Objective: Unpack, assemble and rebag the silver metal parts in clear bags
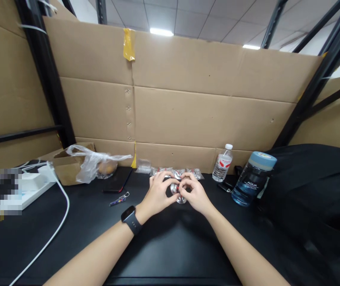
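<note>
Both my hands meet over the black table [170, 246] near its back edge. My left hand [158, 192], with a dark smartwatch [131, 219] on the wrist, and my right hand [195, 192] pinch a small shiny silver piece with a red spot [178, 191] between their fingertips. The fingers of both hands are curled closed on it. Just behind my hands lie several small clear packets [170, 172] with red and silver contents, in a row along the cardboard wall.
A blue-lidded water jug [253, 178] and a small plastic bottle [222, 163] stand at the right, beside a black bag [313, 186]. Left: a phone [116, 184], a keychain [119, 200], a cardboard box with a plastic bag [83, 163], a white cable [59, 222]. Cardboard walls [205, 115] enclose the table.
</note>
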